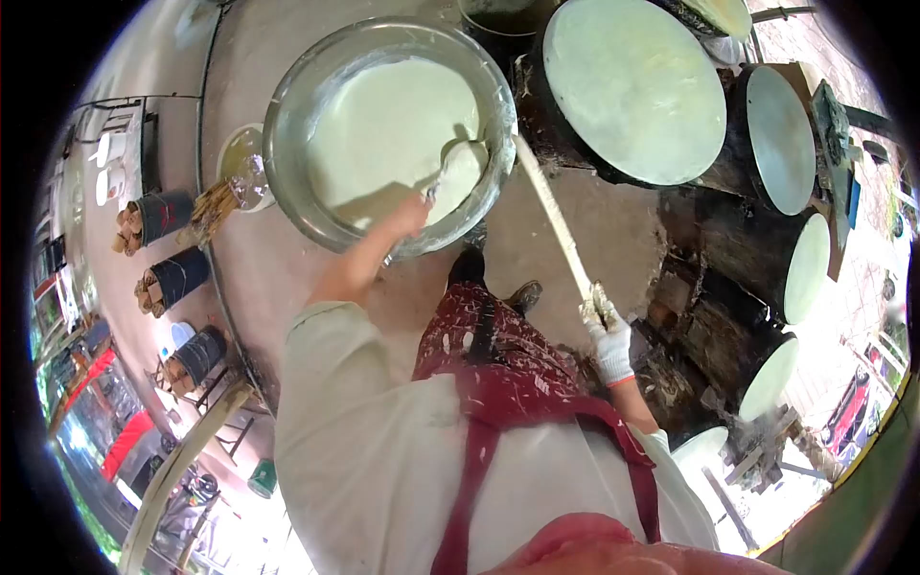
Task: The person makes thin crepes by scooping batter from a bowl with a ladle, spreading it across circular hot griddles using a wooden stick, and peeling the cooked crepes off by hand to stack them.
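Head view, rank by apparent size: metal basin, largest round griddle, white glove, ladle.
1. metal basin
2. largest round griddle
Unranked, both much smaller: white glove and ladle; the hand partly hides the ladle's handle.

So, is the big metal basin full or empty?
Partly full: pale liquid lies in the lower part of the basin, with bare wall showing above it.

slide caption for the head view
Left hand holds a ladle over a basin of pale liquid; gloved right hand grips a stick.
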Tool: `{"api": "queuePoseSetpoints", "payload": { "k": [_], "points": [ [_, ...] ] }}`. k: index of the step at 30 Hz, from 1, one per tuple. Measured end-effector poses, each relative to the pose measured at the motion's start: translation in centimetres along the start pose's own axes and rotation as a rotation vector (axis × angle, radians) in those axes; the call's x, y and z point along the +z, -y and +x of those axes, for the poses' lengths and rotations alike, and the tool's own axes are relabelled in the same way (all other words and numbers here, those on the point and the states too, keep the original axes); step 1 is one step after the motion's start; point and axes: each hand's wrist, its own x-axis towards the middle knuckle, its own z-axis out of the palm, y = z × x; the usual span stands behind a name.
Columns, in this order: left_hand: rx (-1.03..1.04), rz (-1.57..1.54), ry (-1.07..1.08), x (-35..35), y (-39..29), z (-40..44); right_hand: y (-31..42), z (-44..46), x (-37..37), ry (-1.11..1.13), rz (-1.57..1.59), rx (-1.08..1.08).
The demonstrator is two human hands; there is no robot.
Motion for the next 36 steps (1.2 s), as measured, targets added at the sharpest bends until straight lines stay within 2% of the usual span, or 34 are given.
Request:
{"api": "queuePoseSetpoints", "payload": {
  "k": [2, 4, 5, 6, 7, 10, 13, 16, 18, 20, 22, 23, 25, 27, 28, 29, 30, 32, 35, 36],
  "points": [
    [-0.055, -0.58, 0.02, 6.0, 5.1, 0.8, -1.1, -1.2, 0.5, 0.068, -0.057, 0.075],
    [0.09, -0.933, 0.175, 11.2, 7.8, 0.6, -3.0, -2.1, 1.5, 0.118, -0.14, 0.133],
    [0.154, -1.158, 0.292, 12.4, 7.3, -1.2, -4.9, -2.4, 1.7, 0.158, -0.207, 0.152],
    [0.222, -1.381, 0.413, 13.7, 6.3, -3.1, -2.5, -4.0, 2.5, 0.19, -0.33, 0.165],
    [0.295, -1.602, 0.539, 15.3, 5.6, -4.9, -3.1, -4.6, 2.5, 0.304, -0.293, 0.192],
    [0.507, -1.835, 0.754, 18.8, 4.2, -8.7, -2.9, -6.9, 1.6, 0.444, -0.27, 0.191],
    [0.397, -2.089, 0.609, 19.2, 1.0, -15.2, -5.5, -9.0, -2.1, 0.466, -0.163, 0.105],
    [0.427, -1.825, 0.151, 16.6, -2.3, -23.3, -3.0, -11.8, -4.4, 0.456, -0.22, -0.036],
    [0.606, -1.838, 0.358, 13.8, -2.4, -27.0, -1.9, -12.6, -5.5, 0.471, -0.184, -0.139],
    [0.963, -1.879, 1.148, 9.0, -1.6, -28.9, -0.4, -13.2, -6.1, 0.386, -0.082, -0.329],
    [1.168, -1.699, 0.704, 5.2, -3.5, -33.4, 0.7, -13.5, -6.5, 0.351, 0.066, -0.47],
    [1.252, -1.6, 0.484, 3.5, -4.0, -35.1, 0.6, -13.2, -6.6, 0.291, 0.074, -0.457],
    [1.019, -1.652, 0.003, 0.0, -3.7, -33.7, 0.8, -12.3, -6.5, 0.194, 0.132, -0.422],
    [0.852, -1.672, -0.107, -2.8, -5.3, -34.3, 1.5, -11.2, -6.2, 0.121, 0.233, -0.393],
    [0.777, -1.657, -0.255, -4.3, -5.6, -32.9, 1.1, -10.1, -6.0, 0.07, 0.282, -0.427],
    [0.739, -1.67, -0.299, -5.5, -5.9, -31.7, 0.4, -9.1, -6.0, 0.016, 0.327, -0.453],
    [0.699, -1.683, -0.341, -6.5, -6.6, -30.9, -0.2, -8.0, -6.6, 0.035, 0.381, -0.334],
    [0.694, -1.731, -0.374, -7.5, -8.4, -30.1, -1.4, -6.4, -7.9, 0.038, 0.437, -0.274],
    [0.696, -1.077, -0.656, -6.5, -10.0, -29.4, -0.7, -6.0, -9.1, -0.044, 0.425, -0.194],
    [0.687, -1.009, -0.61, -6.5, -11.3, -29.9, -1.0, -5.5, -9.6, -0.09, 0.406, -0.194]
  ]
}}
